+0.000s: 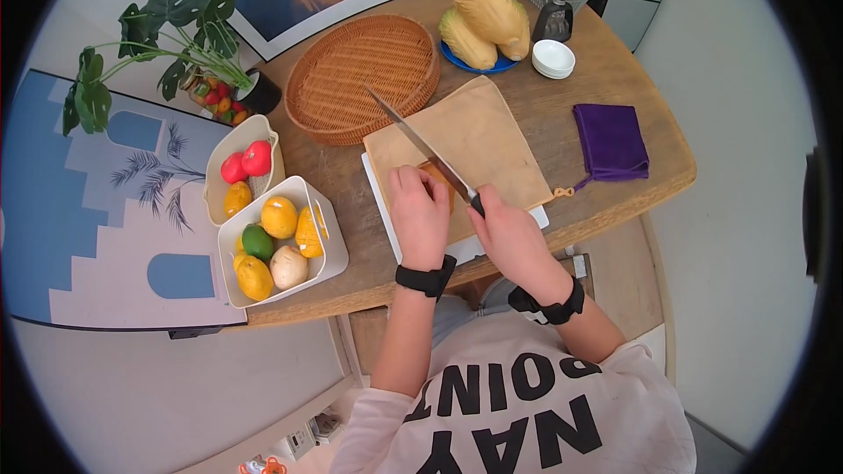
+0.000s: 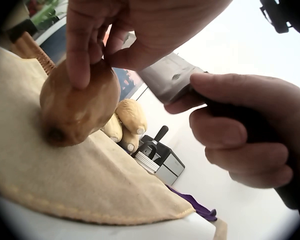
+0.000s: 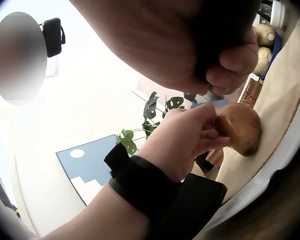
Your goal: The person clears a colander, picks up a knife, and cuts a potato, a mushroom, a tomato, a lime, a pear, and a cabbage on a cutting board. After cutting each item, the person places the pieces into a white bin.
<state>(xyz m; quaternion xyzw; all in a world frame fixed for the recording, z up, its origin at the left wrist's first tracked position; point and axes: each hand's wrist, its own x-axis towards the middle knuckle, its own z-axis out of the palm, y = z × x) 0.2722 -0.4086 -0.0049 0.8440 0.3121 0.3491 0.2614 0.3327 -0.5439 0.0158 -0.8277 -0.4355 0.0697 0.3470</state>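
Observation:
A glossy brown, rounded bread roll with a dark spot at one end lies on a beige cloth. My left hand holds the roll from above, fingertips and thumb on its top. In my right hand is a large knife, gripped by its black handle. Its long blade points up and left in the head view, overlapping the roll there. The left wrist view shows the blade's wide heel close beside the left fingers. Much of the roll hides under the left hand in the head view.
Under the cloth is a white board. Left stand a white bin and a cream basket of fruit and vegetables. A wicker tray, yellow gourds, white bowls and a purple cloth lie further out.

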